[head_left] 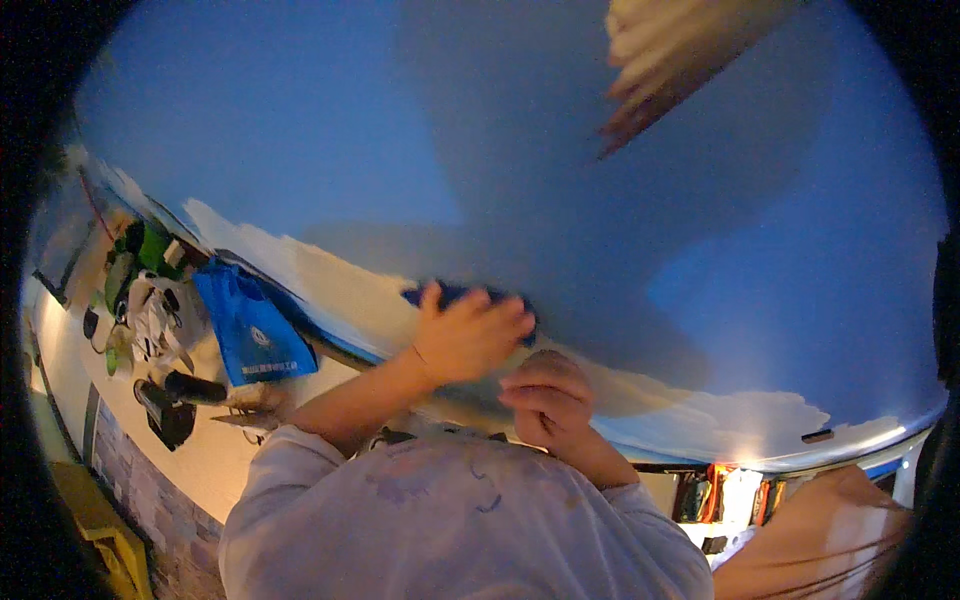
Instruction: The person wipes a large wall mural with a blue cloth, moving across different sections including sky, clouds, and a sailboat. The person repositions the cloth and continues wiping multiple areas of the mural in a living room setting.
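My left hand (470,335) reaches out to a painted surface (330,130) with blue sky and pale clouds. Its fingers are spread over a flat dark blue piece that looks like cloth (526,332), pressing it against the paint; the palm side is hidden. Slightly blurred, my right hand (550,398) is held close to my chest, to the right of the left one. Its fingers are curled closed, and whatever they may hold does not show. At the top a painted feathered wing (685,60) spreads over the blue.
A blue bag (255,325) hangs at the left, beside a cluster of dark, white and green items (155,310). Something yellow (110,530) stands at the lower left. Lower right are a shelf with books (715,490) and a large tan shape (820,540). A small dark object (817,436) lies near the painted edge.
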A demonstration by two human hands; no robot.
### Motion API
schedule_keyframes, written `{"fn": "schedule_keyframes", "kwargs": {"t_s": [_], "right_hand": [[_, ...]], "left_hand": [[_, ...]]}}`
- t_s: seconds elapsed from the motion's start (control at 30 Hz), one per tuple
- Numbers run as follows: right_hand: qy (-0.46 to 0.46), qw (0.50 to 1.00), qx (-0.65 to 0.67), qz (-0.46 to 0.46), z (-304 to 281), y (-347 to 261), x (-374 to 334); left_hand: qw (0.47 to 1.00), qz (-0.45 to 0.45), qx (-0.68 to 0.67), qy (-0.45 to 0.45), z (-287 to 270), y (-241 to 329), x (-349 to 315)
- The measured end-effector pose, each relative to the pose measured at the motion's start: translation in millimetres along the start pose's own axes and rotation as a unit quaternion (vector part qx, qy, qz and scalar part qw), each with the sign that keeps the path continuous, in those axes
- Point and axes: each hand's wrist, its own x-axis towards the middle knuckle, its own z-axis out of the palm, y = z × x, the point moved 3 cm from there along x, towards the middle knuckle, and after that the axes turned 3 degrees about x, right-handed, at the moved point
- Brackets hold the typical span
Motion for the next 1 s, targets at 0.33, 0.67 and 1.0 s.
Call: {"fn": "schedule_keyframes", "kwargs": {"t_s": [0.33, 0.67, 1.0], "right_hand": [[-0.071, 0.997, -0.006, 0.009, -23, 7, -9], [-0.173, 0.982, 0.068, 0.014, -31, 16, -41], [-0.198, 0.976, 0.078, 0.052, -60, 23, -75]], "left_hand": [[0.98, -0.045, -0.1, -0.165, 59, 29, -41], [0.844, -0.453, -0.086, 0.272, 86, 7, -103], [0.883, -0.424, -0.113, -0.166, 140, 119, -124]]}}
